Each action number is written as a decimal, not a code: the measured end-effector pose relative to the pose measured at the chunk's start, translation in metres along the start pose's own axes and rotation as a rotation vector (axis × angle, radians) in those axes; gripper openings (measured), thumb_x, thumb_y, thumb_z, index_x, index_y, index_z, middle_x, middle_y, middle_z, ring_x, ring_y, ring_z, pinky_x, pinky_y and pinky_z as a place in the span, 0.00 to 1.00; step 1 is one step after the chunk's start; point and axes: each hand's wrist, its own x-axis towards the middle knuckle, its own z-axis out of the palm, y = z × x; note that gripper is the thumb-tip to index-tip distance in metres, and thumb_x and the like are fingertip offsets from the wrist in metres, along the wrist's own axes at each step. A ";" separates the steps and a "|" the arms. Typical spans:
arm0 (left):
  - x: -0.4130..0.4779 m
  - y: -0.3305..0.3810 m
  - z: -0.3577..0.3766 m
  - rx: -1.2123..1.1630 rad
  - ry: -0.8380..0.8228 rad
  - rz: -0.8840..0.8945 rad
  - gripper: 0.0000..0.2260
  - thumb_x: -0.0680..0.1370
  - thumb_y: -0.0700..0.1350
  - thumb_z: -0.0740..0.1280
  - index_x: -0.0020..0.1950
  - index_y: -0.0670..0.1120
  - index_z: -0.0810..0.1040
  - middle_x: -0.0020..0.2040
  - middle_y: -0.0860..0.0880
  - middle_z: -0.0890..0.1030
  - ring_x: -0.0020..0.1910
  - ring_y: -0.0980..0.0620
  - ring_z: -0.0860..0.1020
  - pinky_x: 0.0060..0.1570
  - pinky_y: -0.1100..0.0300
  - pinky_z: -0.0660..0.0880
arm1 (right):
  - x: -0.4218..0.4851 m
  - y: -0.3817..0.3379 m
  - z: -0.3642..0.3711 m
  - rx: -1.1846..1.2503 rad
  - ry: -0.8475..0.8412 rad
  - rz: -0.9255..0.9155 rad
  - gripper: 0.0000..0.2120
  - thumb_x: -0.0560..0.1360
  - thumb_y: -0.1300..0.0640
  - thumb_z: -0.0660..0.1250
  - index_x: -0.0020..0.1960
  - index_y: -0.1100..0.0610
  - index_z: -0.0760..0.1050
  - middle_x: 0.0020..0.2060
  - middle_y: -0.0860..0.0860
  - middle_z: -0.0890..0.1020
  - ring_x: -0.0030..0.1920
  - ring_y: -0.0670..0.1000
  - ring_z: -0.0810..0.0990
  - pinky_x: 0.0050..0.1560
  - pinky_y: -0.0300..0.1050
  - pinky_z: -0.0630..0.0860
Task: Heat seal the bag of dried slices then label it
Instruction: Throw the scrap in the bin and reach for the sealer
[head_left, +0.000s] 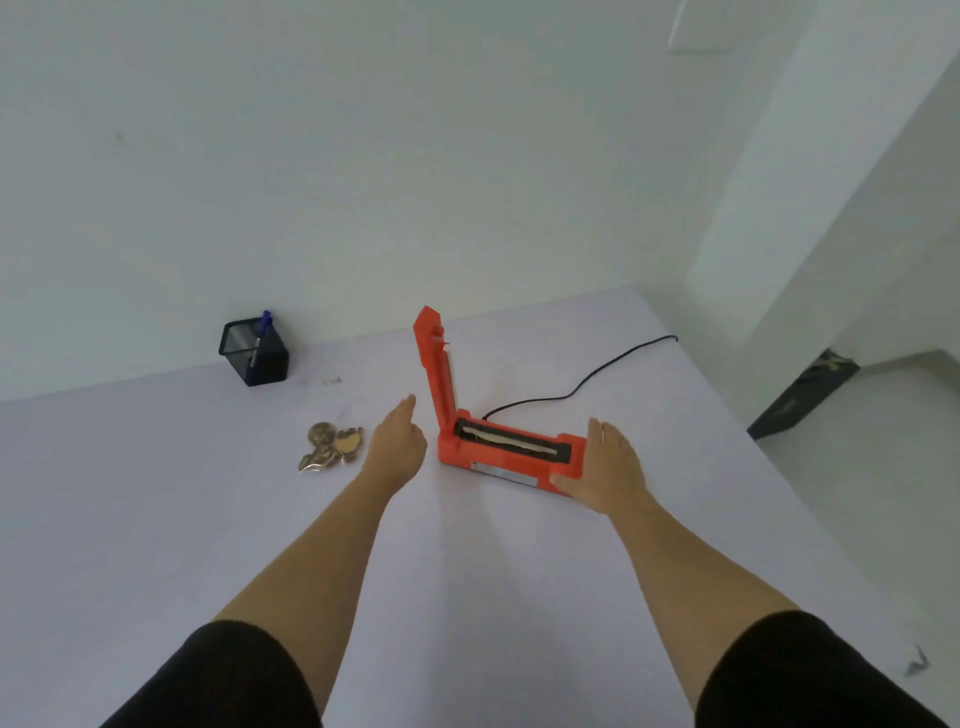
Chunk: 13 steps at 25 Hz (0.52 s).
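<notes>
An orange heat sealer (511, 457) lies on the pale table (156, 493) with its lid (434, 364) raised upright at the left end. Its black sealing strip faces up. My right hand (605, 470) rests against the sealer's right end, fingers straight and thumb along the front. My left hand (397, 441) hovers just left of the lid hinge with straight fingers and holds nothing. A clear bag of dried brown slices (330, 447) lies flat on the table to the left of my left hand.
A black mesh pen holder (254, 353) with a blue pen (260, 338) stands at the back left by the wall. The sealer's black cord (582, 384) runs back right to the table's edge. A small scrap (332, 382) lies near the holder.
</notes>
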 end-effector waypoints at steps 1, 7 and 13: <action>0.008 -0.001 0.004 -0.102 -0.026 -0.026 0.24 0.78 0.34 0.51 0.75 0.46 0.60 0.75 0.46 0.62 0.74 0.47 0.60 0.72 0.56 0.57 | 0.004 0.007 0.007 0.039 -0.075 0.056 0.48 0.67 0.43 0.72 0.74 0.63 0.49 0.70 0.59 0.62 0.70 0.59 0.63 0.69 0.51 0.62; 0.041 0.008 0.022 -0.321 -0.187 -0.004 0.17 0.79 0.39 0.56 0.52 0.59 0.78 0.59 0.52 0.77 0.59 0.52 0.72 0.63 0.55 0.67 | 0.024 0.028 0.040 0.252 -0.167 0.194 0.28 0.68 0.51 0.74 0.61 0.62 0.68 0.57 0.59 0.77 0.57 0.59 0.77 0.54 0.48 0.73; 0.072 0.014 0.047 -0.361 -0.170 -0.268 0.20 0.75 0.53 0.67 0.65 0.53 0.67 0.59 0.48 0.71 0.56 0.46 0.71 0.50 0.53 0.69 | 0.065 0.030 0.033 0.458 -0.109 0.137 0.27 0.66 0.57 0.76 0.61 0.62 0.71 0.55 0.60 0.78 0.54 0.60 0.78 0.54 0.49 0.73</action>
